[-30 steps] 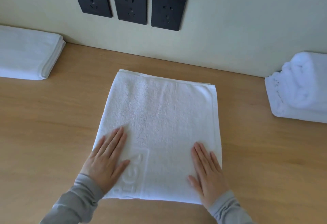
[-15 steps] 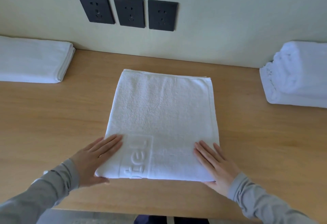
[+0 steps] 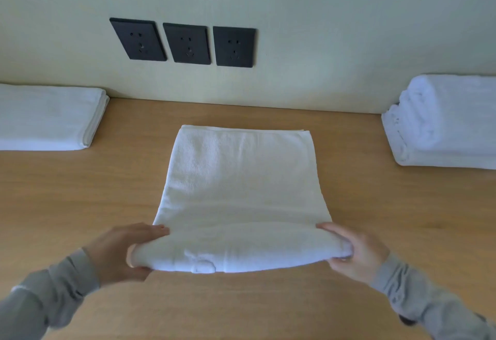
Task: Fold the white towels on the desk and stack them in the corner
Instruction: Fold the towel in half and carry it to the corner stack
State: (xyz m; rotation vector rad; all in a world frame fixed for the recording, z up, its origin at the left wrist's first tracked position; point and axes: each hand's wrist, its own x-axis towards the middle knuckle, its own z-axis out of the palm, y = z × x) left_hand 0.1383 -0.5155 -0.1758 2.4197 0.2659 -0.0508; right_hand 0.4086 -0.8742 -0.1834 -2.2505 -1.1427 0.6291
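Towel (image 3: 241, 178) near edge lifted, gripped by both hands: left (image 3: 120, 252), right (image 3: 354, 252).

Gripping the near left corner of the white towel (image 3: 241, 178) with the left hand (image 3: 118, 253), fingers curling round the cloth. Gripping the near right corner with the right hand (image 3: 357, 251) likewise. Holding the near edge raised off the tabletop (image 3: 80, 197) and curled over, with the far part lying flat at mid-tabletop. Resting along the far edge toward the left end, beside the wall (image 3: 322, 31): a flat stack of folded towels (image 3: 45, 117). Resting along the far edge toward the right end: a bulkier towel pile (image 3: 442, 122). Showing on the wall above the far edge: three dark sockets (image 3: 188, 43). Covering both wrists: grey sleeves (image 3: 67, 286).
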